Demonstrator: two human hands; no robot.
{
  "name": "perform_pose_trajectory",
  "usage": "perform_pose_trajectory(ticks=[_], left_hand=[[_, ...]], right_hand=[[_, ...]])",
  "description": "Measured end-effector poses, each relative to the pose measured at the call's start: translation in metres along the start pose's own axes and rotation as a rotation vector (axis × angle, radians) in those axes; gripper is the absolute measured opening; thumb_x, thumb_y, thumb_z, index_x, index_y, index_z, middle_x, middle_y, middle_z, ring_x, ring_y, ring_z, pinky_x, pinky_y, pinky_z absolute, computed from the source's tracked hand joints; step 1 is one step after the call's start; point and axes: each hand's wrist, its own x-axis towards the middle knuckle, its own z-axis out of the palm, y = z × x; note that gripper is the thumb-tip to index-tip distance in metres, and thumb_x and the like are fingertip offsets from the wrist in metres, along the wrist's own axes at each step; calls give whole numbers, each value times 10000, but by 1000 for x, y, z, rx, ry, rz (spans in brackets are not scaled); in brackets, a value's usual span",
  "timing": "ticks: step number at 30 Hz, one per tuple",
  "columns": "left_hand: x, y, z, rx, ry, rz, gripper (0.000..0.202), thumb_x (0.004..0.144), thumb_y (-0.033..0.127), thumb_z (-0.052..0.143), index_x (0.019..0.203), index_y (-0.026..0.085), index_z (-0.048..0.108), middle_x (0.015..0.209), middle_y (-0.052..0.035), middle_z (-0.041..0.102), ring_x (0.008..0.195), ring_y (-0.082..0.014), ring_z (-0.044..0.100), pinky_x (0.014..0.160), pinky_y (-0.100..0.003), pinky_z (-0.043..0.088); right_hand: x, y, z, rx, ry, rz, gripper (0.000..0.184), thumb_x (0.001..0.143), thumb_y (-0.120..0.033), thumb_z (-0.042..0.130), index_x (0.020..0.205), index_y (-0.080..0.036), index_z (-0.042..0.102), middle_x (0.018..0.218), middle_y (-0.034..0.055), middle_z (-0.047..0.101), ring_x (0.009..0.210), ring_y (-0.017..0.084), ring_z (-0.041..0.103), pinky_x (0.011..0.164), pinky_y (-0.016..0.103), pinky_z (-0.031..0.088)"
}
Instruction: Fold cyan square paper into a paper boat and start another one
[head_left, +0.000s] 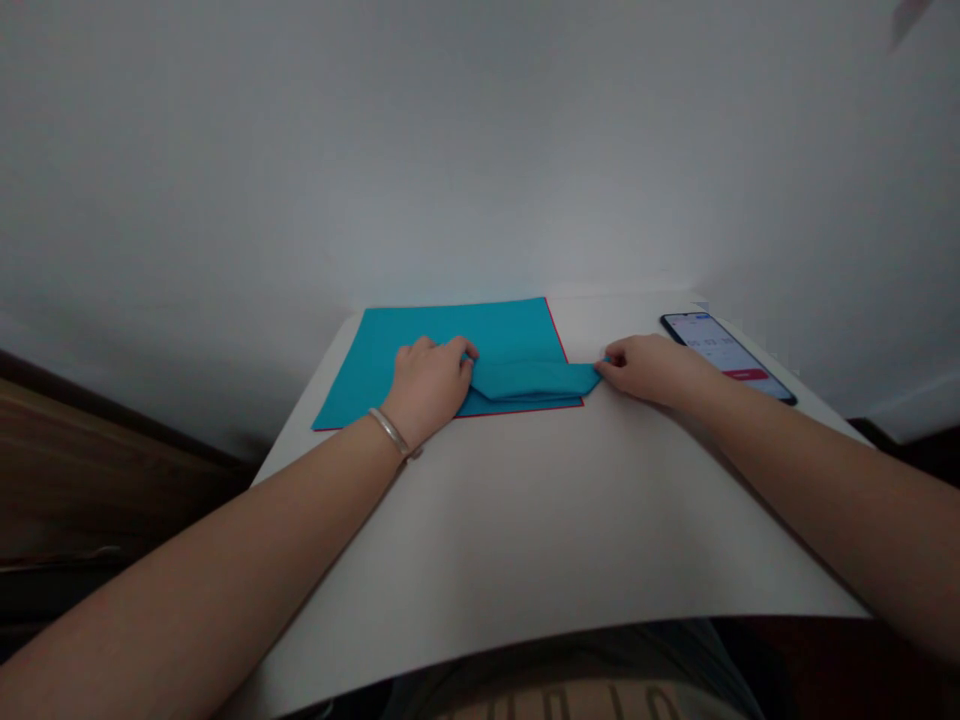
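A strip of folded blue paper point(534, 380) with slanted ends lies over the front right part of a flat blue sheet point(495, 325), whose edge shows red. My left hand point(431, 385) is closed at the strip's left end, resting over the sheet; a silver bangle circles that wrist. The strip's pointed right end is pinched between thumb and fingers of my right hand point(637, 367), just past the sheet's right edge. The left fingertips partly hide the strip's left end.
The white table point(562, 530) stands against a pale wall point(480, 150). A phone point(724, 350) with a lit timer-like screen lies at the right, partly behind my right hand and forearm. Wooden furniture point(90, 460) stands beyond the table's left edge.
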Motion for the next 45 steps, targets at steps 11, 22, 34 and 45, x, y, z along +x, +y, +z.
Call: perform_pose_trajectory(ticks=[11, 22, 34, 45], left_hand=[[-4, 5, -10, 50, 97, 681, 455, 901, 84, 428, 1328, 227, 494, 1327, -83, 544, 1108, -230, 520, 928, -369, 441], [-6, 15, -6, -21, 53, 834, 389, 956, 255, 427, 1321, 148, 510, 1322, -81, 574, 1183, -227, 529, 1019, -381, 421], [-9, 19, -8, 29, 6, 805, 385, 954, 243, 422, 1313, 147, 521, 1359, -83, 540, 1135, -219, 543, 984, -374, 436], [-14, 22, -18, 14, -200, 747, 573, 905, 408, 504, 1390, 117, 416, 1468, -142, 387, 1308, -251, 424, 1077, -369, 317]], right_hand=[[-8, -9, -7, -14, 13, 46, 383, 846, -478, 420, 832, -209, 692, 836, 122, 696, 741, 258, 628, 542, 319, 378], [-9, -12, -7, -46, 30, 66, 365, 844, -464, 427, 836, -196, 675, 817, 131, 691, 716, 246, 624, 545, 311, 380], [-23, -32, 2, 221, 363, -784, 290, 838, -158, 489, 1072, -174, 660, 1054, 106, 681, 977, 222, 597, 899, 380, 455], [-21, -31, 6, 199, 275, -734, 365, 813, -125, 493, 1126, -174, 674, 1057, 114, 644, 988, 237, 572, 891, 391, 465]])
